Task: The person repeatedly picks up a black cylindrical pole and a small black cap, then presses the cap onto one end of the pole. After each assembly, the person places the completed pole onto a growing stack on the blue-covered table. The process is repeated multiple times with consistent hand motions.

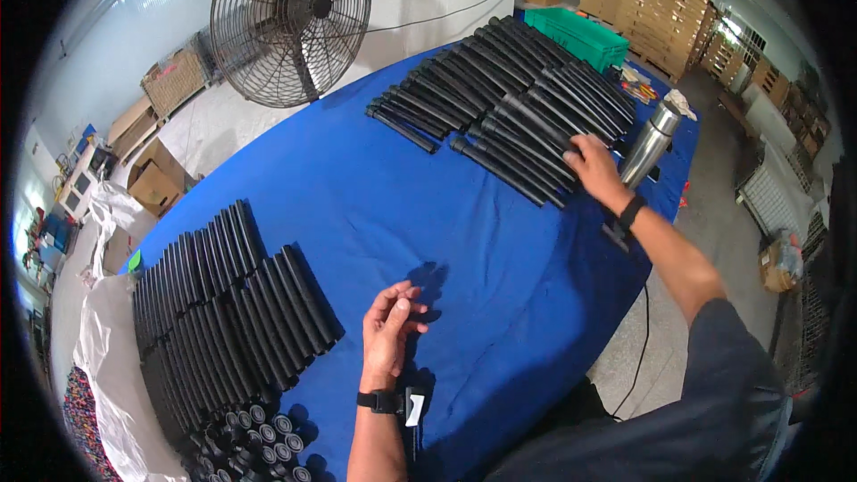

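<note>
My right hand (594, 166) reaches out to the near end of a large layered pile of black tubes (509, 98) on the blue tablecloth (357, 205). Its fingers rest on the nearest tubes; whether they grip one is not clear. My left hand (389, 332) hovers low over the bare cloth near me, palm up, fingers loosely curled and apart, holding nothing. A second stack of black tubes (228, 303) lies to its left. Both wrists wear black bands.
A steel flask (652, 143) stands just right of my right hand. A green crate (576, 36) sits at the table's far end. A large standing fan (290, 22) is behind the table. Cardboard boxes (656, 4) line the back. A white sack (112, 375) hangs at the left edge.
</note>
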`<state>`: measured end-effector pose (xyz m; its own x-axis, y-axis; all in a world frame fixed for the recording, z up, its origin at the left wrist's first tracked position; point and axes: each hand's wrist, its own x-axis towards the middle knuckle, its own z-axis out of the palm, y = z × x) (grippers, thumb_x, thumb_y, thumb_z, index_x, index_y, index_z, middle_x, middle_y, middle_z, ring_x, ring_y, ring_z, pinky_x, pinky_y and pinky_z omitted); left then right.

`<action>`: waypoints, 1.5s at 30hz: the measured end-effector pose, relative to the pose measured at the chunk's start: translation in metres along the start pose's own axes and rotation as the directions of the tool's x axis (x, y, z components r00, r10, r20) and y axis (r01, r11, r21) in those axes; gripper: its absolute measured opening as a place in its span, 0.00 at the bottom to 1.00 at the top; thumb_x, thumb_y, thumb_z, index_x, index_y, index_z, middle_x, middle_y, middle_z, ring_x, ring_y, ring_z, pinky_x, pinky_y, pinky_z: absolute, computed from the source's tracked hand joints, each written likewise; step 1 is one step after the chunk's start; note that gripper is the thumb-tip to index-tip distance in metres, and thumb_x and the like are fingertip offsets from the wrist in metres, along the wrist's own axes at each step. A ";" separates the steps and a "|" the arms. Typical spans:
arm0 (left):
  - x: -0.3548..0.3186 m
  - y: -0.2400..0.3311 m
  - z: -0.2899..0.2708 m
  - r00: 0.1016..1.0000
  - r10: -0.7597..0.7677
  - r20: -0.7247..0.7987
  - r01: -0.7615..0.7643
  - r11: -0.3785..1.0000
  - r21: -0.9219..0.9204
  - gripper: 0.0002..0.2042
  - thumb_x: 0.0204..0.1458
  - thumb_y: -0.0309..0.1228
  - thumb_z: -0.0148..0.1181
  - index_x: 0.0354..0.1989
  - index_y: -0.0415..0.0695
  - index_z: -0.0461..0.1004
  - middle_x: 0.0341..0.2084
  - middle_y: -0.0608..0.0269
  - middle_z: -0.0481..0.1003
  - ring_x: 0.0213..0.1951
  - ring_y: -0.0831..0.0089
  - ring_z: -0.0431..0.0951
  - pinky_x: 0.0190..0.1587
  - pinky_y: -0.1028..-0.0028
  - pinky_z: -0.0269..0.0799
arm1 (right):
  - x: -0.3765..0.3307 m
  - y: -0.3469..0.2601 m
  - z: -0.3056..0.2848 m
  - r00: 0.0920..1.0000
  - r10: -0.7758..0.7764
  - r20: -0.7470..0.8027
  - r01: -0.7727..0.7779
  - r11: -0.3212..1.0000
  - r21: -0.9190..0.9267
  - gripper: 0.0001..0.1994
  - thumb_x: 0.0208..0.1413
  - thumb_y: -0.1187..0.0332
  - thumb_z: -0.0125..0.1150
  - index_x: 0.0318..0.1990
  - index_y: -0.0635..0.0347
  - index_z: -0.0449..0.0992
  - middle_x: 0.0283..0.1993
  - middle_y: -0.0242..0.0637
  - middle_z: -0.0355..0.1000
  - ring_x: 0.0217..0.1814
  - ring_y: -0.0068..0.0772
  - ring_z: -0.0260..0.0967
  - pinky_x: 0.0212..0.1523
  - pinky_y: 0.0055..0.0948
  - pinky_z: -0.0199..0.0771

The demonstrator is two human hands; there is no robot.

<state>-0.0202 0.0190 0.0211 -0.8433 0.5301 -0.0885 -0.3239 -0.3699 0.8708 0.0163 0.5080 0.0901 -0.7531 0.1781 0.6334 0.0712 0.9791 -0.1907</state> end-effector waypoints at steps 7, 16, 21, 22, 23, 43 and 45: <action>0.001 -0.003 -0.004 1.000 -0.019 -0.014 0.019 1.000 0.007 0.17 0.64 0.33 0.61 0.57 0.36 0.73 0.51 0.51 0.77 0.44 0.67 0.80 0.38 0.70 0.80 | 0.029 0.102 0.016 0.977 0.201 0.073 -0.182 0.960 -0.211 0.18 0.63 0.60 0.61 0.52 0.63 0.72 0.48 0.51 0.73 0.55 0.59 0.70 0.56 0.49 0.70; 0.000 -0.002 -0.003 0.999 -0.017 -0.028 0.017 1.000 0.018 0.16 0.64 0.31 0.60 0.56 0.36 0.75 0.49 0.51 0.78 0.44 0.65 0.81 0.38 0.70 0.80 | 0.026 0.103 0.040 0.979 0.184 0.092 -0.165 0.969 -0.187 0.17 0.63 0.61 0.63 0.52 0.63 0.73 0.49 0.49 0.72 0.56 0.55 0.70 0.55 0.48 0.72; 0.000 -0.001 -0.003 1.000 -0.014 -0.024 0.014 1.000 0.022 0.16 0.64 0.31 0.60 0.56 0.36 0.75 0.49 0.51 0.78 0.44 0.66 0.81 0.39 0.70 0.80 | 0.029 0.104 0.043 0.973 0.206 0.104 -0.191 0.972 -0.139 0.16 0.62 0.61 0.65 0.49 0.64 0.73 0.47 0.50 0.73 0.54 0.56 0.71 0.53 0.48 0.72; 0.000 -0.001 -0.003 1.000 -0.015 -0.023 0.016 1.000 0.021 0.16 0.64 0.31 0.60 0.56 0.36 0.75 0.49 0.51 0.78 0.44 0.65 0.81 0.39 0.70 0.80 | 0.030 0.107 0.043 0.977 0.186 0.102 -0.173 0.977 -0.127 0.16 0.61 0.61 0.65 0.48 0.64 0.73 0.46 0.50 0.73 0.53 0.56 0.71 0.53 0.48 0.72; 0.000 -0.002 -0.003 1.000 -0.017 -0.022 0.018 1.000 0.021 0.16 0.64 0.32 0.60 0.56 0.36 0.75 0.49 0.51 0.78 0.44 0.65 0.81 0.39 0.70 0.80 | 0.031 0.109 0.044 0.981 0.167 0.100 -0.155 0.981 -0.116 0.16 0.61 0.61 0.65 0.47 0.64 0.73 0.45 0.51 0.73 0.53 0.56 0.71 0.53 0.48 0.72; -0.004 0.004 -0.002 0.997 -0.050 -0.062 0.055 0.994 0.095 0.16 0.66 0.33 0.59 0.56 0.36 0.74 0.47 0.53 0.78 0.44 0.67 0.81 0.40 0.71 0.79 | 0.030 0.015 0.041 0.924 0.382 -0.009 -0.321 0.790 0.522 0.16 0.66 0.61 0.61 0.54 0.62 0.78 0.47 0.41 0.77 0.52 0.39 0.74 0.53 0.35 0.72; 0.001 0.004 0.003 0.998 -0.063 -0.029 0.065 0.994 0.089 0.16 0.66 0.33 0.59 0.57 0.36 0.74 0.46 0.54 0.78 0.43 0.69 0.81 0.41 0.72 0.79 | 0.010 -0.040 0.033 0.839 0.485 0.246 -0.461 0.395 0.795 0.15 0.66 0.61 0.61 0.55 0.58 0.78 0.46 0.33 0.77 0.48 0.30 0.74 0.50 0.30 0.72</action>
<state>-0.0208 0.0199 0.0262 -0.8332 0.5303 -0.1569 -0.3388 -0.2652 0.9027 -0.0157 0.4678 0.0797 -0.7583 0.6000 0.2548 -0.1449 0.2259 -0.9633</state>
